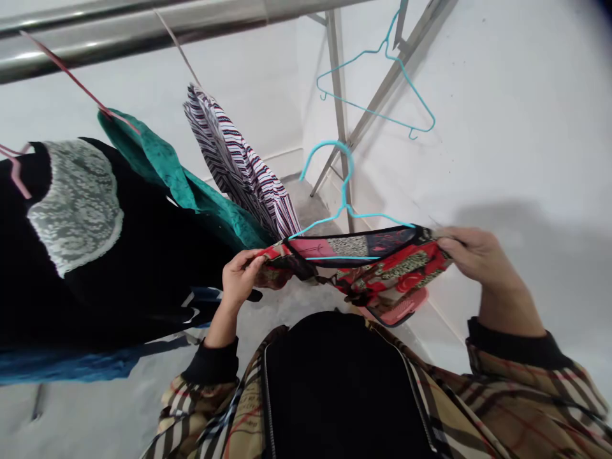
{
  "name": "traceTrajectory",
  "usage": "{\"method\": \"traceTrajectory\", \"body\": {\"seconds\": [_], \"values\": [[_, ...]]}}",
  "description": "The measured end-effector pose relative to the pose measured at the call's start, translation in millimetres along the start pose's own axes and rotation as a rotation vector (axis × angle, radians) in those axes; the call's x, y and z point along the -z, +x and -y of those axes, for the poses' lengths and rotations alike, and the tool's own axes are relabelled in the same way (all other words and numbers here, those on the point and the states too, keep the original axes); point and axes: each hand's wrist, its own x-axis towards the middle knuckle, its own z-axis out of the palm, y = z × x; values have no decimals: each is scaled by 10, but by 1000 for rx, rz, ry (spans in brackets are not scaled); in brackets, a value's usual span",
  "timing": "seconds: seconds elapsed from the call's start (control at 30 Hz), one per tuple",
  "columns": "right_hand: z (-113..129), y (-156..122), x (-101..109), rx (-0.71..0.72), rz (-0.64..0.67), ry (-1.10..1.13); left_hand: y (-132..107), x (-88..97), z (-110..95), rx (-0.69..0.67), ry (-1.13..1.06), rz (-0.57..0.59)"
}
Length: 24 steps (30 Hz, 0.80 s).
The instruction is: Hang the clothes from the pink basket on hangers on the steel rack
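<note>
A red patterned garment with black trim (396, 268) is stretched between my two hands, draped over a light blue clothes hanger (345, 191). The hanger's hook points up and its lower bar shows through the neck opening. My left hand (239, 277) pinches the garment at its left shoulder. On the other side, my right hand (471, 252) grips it at the right shoulder, near the hanger's end. The lower part of the garment hangs down in front of me and is mostly out of sight.
A metal rail (143, 35) crosses the upper left. From it hang a striped garment (243, 159), a green garment (162, 166) and a black top with a lace collar (81, 204). Another blue hanger (377, 115) hangs on a metal frame by the wall. A pink basket (399, 309) sits below.
</note>
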Motion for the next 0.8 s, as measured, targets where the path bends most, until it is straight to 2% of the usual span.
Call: {"method": "traceTrajectory", "body": {"seconds": [0.17, 0.23, 0.3, 0.4, 0.6, 0.7, 0.8], "values": [[-109, -142, 501, -251, -53, -36, -158, -73, 82, 144, -21, 27], [-92, -156, 611, -363, -72, -95, -264, -95, 108, 203, -55, 55], [-53, -122, 620, -433, -118, -183, -382, -117, 135, 245, -80, 91], [22, 26, 461, -370, -257, -317, -556, -167, 172, 288, -109, 144], [350, 578, -38, 3, -528, -287, -802, -314, 172, 303, -170, 216], [606, 975, -234, 155, -596, -221, -873, -360, 135, 296, -187, 247], [859, 1444, -409, 217, -586, -248, -924, -375, 110, 292, -190, 275]]}}
